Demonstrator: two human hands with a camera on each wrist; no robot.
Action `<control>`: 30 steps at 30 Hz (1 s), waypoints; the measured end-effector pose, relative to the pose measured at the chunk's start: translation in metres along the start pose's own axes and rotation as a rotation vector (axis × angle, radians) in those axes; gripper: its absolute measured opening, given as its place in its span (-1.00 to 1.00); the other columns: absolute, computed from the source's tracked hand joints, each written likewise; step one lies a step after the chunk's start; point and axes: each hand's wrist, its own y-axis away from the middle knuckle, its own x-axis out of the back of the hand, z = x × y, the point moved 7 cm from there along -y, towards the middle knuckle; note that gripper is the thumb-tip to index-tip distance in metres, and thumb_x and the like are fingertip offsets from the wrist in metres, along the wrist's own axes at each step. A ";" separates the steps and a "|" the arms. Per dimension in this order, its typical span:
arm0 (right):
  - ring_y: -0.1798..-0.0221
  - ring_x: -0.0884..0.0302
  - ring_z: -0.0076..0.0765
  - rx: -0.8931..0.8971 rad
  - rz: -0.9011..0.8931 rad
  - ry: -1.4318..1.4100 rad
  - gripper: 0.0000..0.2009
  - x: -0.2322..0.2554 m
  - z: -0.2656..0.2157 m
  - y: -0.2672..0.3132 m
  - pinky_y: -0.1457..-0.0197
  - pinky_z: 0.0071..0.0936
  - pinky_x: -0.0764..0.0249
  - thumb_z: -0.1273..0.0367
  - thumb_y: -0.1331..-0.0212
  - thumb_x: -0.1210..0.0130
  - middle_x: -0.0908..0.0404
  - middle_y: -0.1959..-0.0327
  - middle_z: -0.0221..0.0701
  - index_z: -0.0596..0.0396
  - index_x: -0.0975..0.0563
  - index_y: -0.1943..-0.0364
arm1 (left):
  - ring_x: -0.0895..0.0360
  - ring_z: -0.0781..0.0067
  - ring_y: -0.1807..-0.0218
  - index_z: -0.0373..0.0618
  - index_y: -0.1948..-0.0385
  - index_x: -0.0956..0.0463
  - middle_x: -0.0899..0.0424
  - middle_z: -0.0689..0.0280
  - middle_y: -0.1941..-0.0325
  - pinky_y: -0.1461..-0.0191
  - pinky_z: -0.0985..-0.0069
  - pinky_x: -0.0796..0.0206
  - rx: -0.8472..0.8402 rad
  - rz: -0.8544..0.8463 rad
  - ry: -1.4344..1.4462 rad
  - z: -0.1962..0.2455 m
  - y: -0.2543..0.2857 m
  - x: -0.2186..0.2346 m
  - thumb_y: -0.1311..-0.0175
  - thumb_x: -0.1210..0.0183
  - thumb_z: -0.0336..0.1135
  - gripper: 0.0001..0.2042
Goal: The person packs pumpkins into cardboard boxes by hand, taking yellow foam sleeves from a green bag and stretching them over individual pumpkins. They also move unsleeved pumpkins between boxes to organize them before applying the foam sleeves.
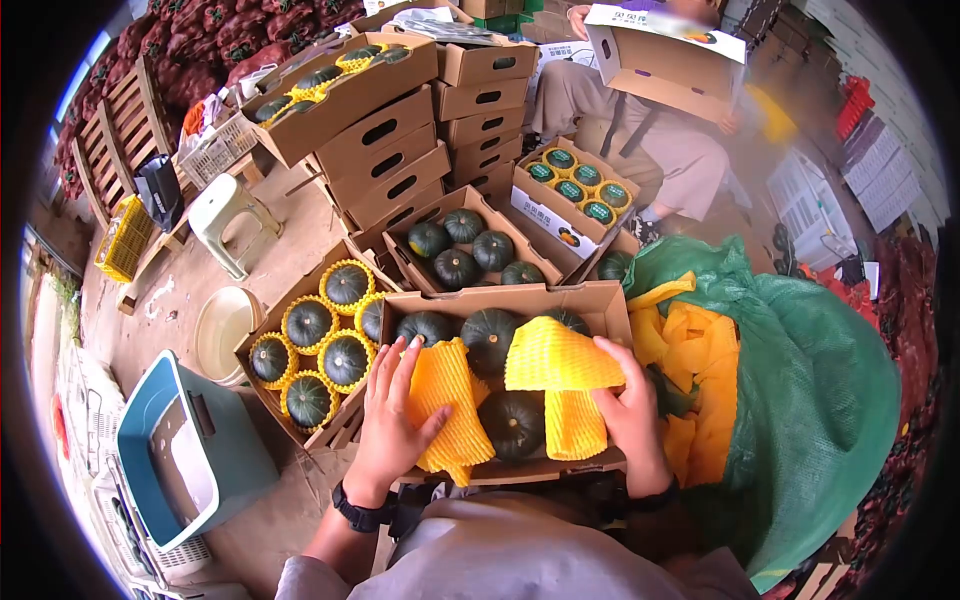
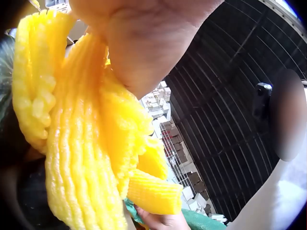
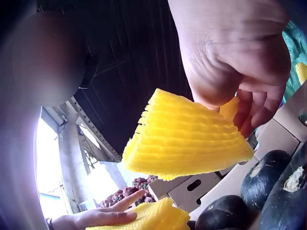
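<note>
Yellow foam nets (image 1: 445,405) lie over dark green squashes (image 1: 511,424) in the near cardboard box (image 1: 470,300). My left hand (image 1: 395,425) touches these nets at their left side, with fingers extended and thumb across them. More yellow nets (image 1: 565,355) are pinched between the thumb and fingers of my right hand (image 1: 632,415), above the box's right half. In the left wrist view several folded nets (image 2: 81,143) hang beside the palm (image 2: 144,43). The right wrist view shows a flattened net (image 3: 187,139) below my right hand (image 3: 240,62), its fingers curled.
A box of netted squashes (image 1: 308,322) stands at the left, another squash box (image 1: 463,230) beyond. Loose nets (image 1: 712,360) fill a green sack (image 1: 800,400) at the right. Stacked cartons (image 1: 375,140), a blue bin (image 1: 150,430) and a stool (image 1: 228,215) stand around. A person (image 1: 660,140) holds a carton opposite.
</note>
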 end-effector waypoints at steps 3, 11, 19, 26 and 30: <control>0.05 -0.54 -0.46 -0.069 -0.026 -0.223 -0.70 0.000 0.005 -0.008 0.00 -0.54 -0.44 0.43 -0.28 0.04 -0.56 0.07 -0.36 0.16 -0.43 -0.08 | -0.01 -0.06 -0.44 -0.16 -0.37 -0.01 -0.06 -0.01 -0.42 -0.46 0.18 0.08 0.017 0.005 0.131 -0.004 -0.008 -0.004 -0.08 -0.31 -0.24 -0.18; 0.29 -0.56 -0.07 0.277 -0.297 -0.006 -0.77 -0.052 -0.049 0.010 0.21 -0.33 -0.47 0.30 -0.29 -0.02 -0.59 0.27 -0.23 0.16 -0.50 0.10 | 0.14 0.01 -0.51 -0.21 -0.38 0.01 -0.01 -0.02 -0.46 -0.50 0.15 0.29 -0.122 0.157 0.144 0.038 -0.006 0.029 -0.18 -0.15 -0.02 -0.21; 0.00 -0.51 -0.44 -0.070 -0.468 -0.868 -0.37 -0.044 -0.061 0.017 -0.10 -0.42 -0.37 -0.10 -0.34 0.19 -0.60 0.06 -0.36 0.27 -0.53 0.02 | -0.62 0.18 0.36 -0.18 0.23 -0.49 -0.63 0.17 0.38 0.27 0.38 -0.45 -0.315 -0.181 0.410 0.092 -0.009 0.007 -0.14 -0.19 -0.38 -0.81; 0.22 -0.55 -0.43 0.066 -0.584 -0.065 -0.81 0.005 -0.084 0.000 0.12 -0.53 -0.42 0.53 -0.08 -0.08 -0.59 0.32 -0.31 0.21 -0.49 0.18 | -0.55 0.22 0.49 -0.16 0.59 -0.51 -0.54 0.23 0.51 0.46 0.33 -0.37 -0.522 -0.149 -0.029 0.154 -0.047 0.003 -0.08 -0.27 0.02 -0.62; 0.15 -0.43 -0.56 0.125 0.023 -0.215 -0.73 0.025 -0.070 -0.013 0.08 -0.58 -0.38 0.46 0.02 -0.22 -0.46 0.22 -0.44 0.17 -0.44 0.21 | -0.44 0.18 0.08 -0.20 0.23 -0.56 -0.44 0.10 0.14 0.12 0.36 -0.35 -0.636 0.415 -0.116 0.190 -0.044 0.016 0.01 -0.32 -0.05 -0.58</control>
